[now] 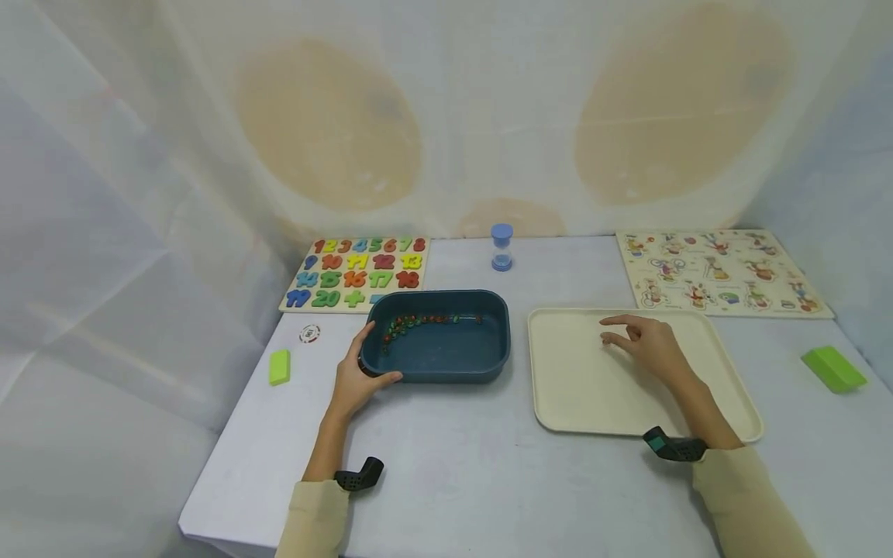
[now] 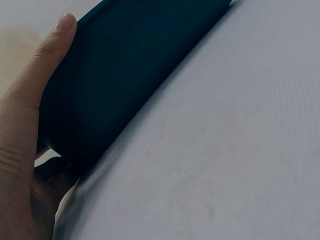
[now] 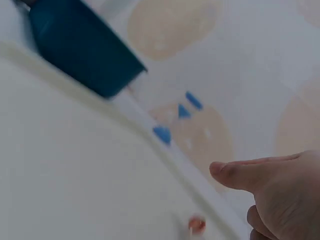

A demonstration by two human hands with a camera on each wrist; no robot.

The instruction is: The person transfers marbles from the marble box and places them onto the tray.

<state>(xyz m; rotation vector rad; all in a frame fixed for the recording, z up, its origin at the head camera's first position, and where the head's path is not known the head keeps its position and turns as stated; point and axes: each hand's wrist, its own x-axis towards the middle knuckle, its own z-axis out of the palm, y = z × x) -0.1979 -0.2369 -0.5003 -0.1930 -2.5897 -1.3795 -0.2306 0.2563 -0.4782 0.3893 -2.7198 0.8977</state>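
My left hand (image 1: 354, 380) grips the left end of a dark teal tub (image 1: 446, 377), thumb on its near side and fingers round the far corner. Inside lie several small red and green beads (image 1: 392, 332), strung out along the left and back of its floor. Over a cream tray (image 1: 579, 415) is my right hand (image 1: 654, 349), its index finger and thumb stretched out with a gap between them. A small reddish bead (image 3: 196, 225), blurred, shows over the tray below the thumb in the right wrist view.
Behind the tub lies a number puzzle board (image 1: 356, 271); a picture puzzle board (image 1: 718, 271) sits back right. A blue sand timer (image 1: 501, 248) stands at the back. Green blocks (image 1: 279, 367) lie at both sides, and a poker chip (image 1: 310, 333) is left of the tub.
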